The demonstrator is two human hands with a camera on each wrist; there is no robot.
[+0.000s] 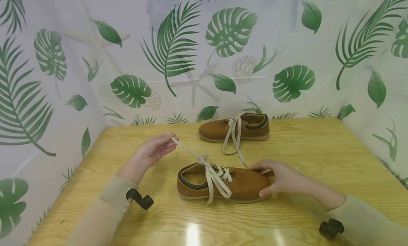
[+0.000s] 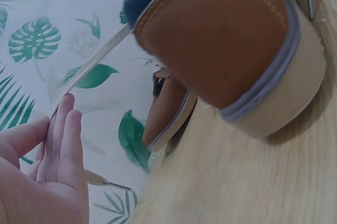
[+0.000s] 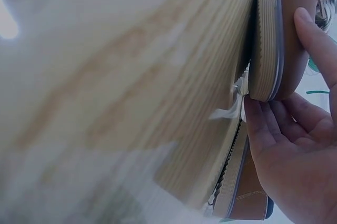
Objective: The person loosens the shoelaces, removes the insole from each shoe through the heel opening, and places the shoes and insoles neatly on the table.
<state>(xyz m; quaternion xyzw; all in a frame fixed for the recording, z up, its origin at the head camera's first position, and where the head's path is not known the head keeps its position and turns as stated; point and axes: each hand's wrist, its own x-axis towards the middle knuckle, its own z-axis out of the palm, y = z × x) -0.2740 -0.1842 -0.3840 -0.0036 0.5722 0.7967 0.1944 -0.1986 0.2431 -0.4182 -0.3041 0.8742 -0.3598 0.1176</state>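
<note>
The near shoe on the worktop is held by the right grip, its lace pinched by the left grip, and its bow could be jammed by a crooked pull.

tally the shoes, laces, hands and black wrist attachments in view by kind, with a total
Brown lace-up shoes with tan soles: 2
Flat cream fabric laces, one on each shoe: 2
Bare hands, left and right: 2
Small black wrist attachments, one on each arm: 2
Total: 8
</note>
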